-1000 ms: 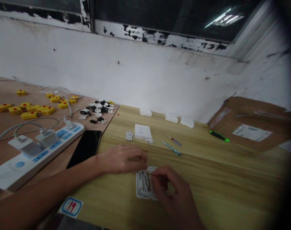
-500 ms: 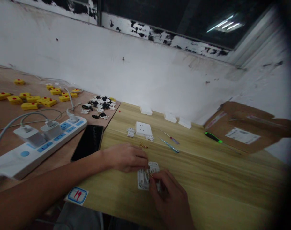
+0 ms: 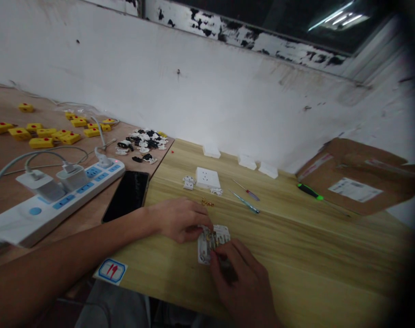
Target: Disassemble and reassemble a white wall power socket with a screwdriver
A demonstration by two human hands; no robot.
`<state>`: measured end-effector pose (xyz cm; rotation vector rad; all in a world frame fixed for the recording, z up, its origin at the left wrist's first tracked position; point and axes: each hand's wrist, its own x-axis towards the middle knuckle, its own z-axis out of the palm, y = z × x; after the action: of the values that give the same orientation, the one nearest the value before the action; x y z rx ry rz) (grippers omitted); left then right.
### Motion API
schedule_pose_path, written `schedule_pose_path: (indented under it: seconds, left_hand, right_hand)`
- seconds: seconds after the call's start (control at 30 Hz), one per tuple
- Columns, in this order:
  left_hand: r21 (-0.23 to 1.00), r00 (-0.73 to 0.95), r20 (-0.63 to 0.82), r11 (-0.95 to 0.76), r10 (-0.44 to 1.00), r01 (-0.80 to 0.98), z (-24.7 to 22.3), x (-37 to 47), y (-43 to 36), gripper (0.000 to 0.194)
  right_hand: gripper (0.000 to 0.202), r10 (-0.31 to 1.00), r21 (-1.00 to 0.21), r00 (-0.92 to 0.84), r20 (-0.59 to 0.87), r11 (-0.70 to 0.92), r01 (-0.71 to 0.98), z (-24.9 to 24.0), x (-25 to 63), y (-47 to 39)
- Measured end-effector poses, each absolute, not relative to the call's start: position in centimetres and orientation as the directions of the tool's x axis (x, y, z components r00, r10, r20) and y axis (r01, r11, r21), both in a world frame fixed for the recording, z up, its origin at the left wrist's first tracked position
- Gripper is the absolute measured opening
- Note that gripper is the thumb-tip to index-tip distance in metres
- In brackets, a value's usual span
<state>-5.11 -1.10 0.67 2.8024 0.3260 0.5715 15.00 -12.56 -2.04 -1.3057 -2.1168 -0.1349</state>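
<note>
The right hand [image 3: 243, 278] has its thumb and index fingertips close together at the near edge of an open white socket housing [image 3: 204, 255]; whether they pinch anything cannot be told. The left hand [image 3: 182, 218] is bent over the housing's far left side, its fingertips partly hidden and its grip unclear. Inside the housing, which lies on the wooden table [image 3: 296, 255] between the hands, are brass-coloured parts [image 3: 209, 235], blurred and partly covered by fingers. Small brass pieces [image 3: 207, 202] lie just beyond the left hand, then a white socket panel [image 3: 207, 178]. Farther right, a cardboard box [image 3: 354, 182] fades into the dark picture edge, its contents out of sight. At left, the power strip [image 3: 33, 213] is cut off, two white adapters [image 3: 43, 184] plugged in.
</note>
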Motion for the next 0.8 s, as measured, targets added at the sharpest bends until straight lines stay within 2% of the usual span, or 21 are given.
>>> schedule_pose_path:
  seconds: [0.27, 0.57, 0.8]
  left_hand:
    - [0.331, 0.888, 0.362, -0.929, 0.285, 0.163, 0.68, -5.20, -1.08, 0.023]
    - [0.372, 0.880, 0.359, -0.913, 0.311, 0.170, 0.55, -5.29, -0.96, 0.022]
    - [0.359, 0.874, 0.358, -0.912, 0.329, 0.196, 0.64, -5.11, -1.14, 0.022]
  right_hand:
    - [0.009, 0.773, -0.237, -0.312, 0.553, 0.505, 0.830, -2.24, 15.04, -12.56]
    - [0.008, 0.775, -0.240, -0.316, 0.547, 0.507, 0.828, -2.09, 15.00, -12.61]
    - [0.005, 0.780, -0.245, -0.306, 0.545, 0.498, 0.832, -2.21, 14.92, -12.49]
